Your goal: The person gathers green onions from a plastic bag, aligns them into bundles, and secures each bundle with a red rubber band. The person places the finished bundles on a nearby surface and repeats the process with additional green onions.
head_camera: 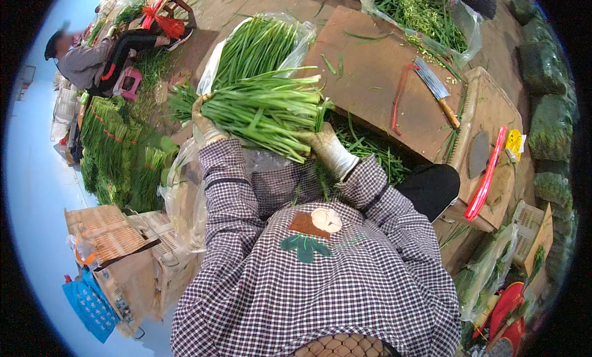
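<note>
My left hand (207, 121), in a soiled glove, holds the left part of a bunch of long green leafy stalks (263, 109), probably Chinese chives. My right hand (326, 146), gloved too, grips the lower right end of the bunch, near the pale cut ends. Just beyond, more green stalks (259, 47) lie in an open clear plastic bag (303, 47). To the right is a brown board (365, 86) with a cleaver (432, 81) and a thin red tie (397, 98) on it. The fingertips of both hands are partly hidden by the stalks.
Trimmings fill a plastic-lined container (471, 37) at the upper right. A crate (485, 93) bears a bundle of red ties (485, 174). Tied green bunches (108, 144) lie at left, above plastic crates (111, 232). A seated co-worker (88, 63) is at the upper left. Bagged greens line the right edge.
</note>
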`<state>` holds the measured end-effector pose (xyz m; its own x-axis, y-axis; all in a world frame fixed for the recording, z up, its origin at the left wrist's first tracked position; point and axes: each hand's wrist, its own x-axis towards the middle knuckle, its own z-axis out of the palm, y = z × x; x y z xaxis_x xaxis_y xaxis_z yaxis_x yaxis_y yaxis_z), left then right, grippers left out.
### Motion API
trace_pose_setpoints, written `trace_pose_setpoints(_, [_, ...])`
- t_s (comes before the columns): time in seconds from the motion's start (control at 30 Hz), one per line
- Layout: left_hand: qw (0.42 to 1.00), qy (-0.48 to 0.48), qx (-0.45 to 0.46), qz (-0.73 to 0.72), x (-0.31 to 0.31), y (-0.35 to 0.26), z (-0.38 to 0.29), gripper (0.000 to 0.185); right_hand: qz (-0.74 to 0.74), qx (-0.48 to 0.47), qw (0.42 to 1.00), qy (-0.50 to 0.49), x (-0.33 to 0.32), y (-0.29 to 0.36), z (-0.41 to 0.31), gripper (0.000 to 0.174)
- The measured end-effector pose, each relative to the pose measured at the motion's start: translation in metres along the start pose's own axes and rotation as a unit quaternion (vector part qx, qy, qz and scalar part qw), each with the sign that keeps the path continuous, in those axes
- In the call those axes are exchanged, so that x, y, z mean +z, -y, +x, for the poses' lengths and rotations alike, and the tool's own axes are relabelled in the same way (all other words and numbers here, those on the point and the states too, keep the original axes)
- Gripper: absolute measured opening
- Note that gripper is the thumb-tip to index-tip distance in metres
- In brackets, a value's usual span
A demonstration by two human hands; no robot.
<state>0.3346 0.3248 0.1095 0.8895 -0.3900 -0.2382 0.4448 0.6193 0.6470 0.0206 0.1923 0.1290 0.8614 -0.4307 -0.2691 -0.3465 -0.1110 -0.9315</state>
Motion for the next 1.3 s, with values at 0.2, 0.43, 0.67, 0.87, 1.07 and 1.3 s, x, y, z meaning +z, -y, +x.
trace_pose_setpoints(0.2, [0.997,-0.071,0.002,0.030,0.000,0.007,-0.001,0.007,-0.207,-0.184,0.961,-0.025,-0.039,0.012,-0.026,0.016])
trace_pose_setpoints(0.43, [0.998,-0.062,0.005,0.016,-0.016,0.011,-0.006,0.007,0.407,0.082,0.909,-0.031,-0.089,0.006,-0.048,0.044])
trace_pose_setpoints(0.67, [0.998,-0.052,0.017,0.015,0.000,0.000,-0.011,0.008,0.281,-0.044,0.956,0.072,-0.018,0.004,0.009,0.051])
trace_pose_setpoints(0.87, [0.998,-0.039,0.038,-0.009,-0.009,-0.006,-0.003,0.010,0.248,0.005,0.961,0.123,-0.063,0.036,-0.059,0.022])
trace_pose_setpoints(1.07, [0.997,0.052,0.028,-0.045,0.015,0.000,-0.011,0.011,0.171,-0.003,0.985,-0.017,-0.038,0.005,-0.011,0.038])
trace_pose_setpoints(1.3, [0.981,0.161,0.107,-0.020,0.076,-0.007,-0.057,0.013,-0.203,-0.091,0.974,-0.041,0.015,-0.026,0.051,0.047])
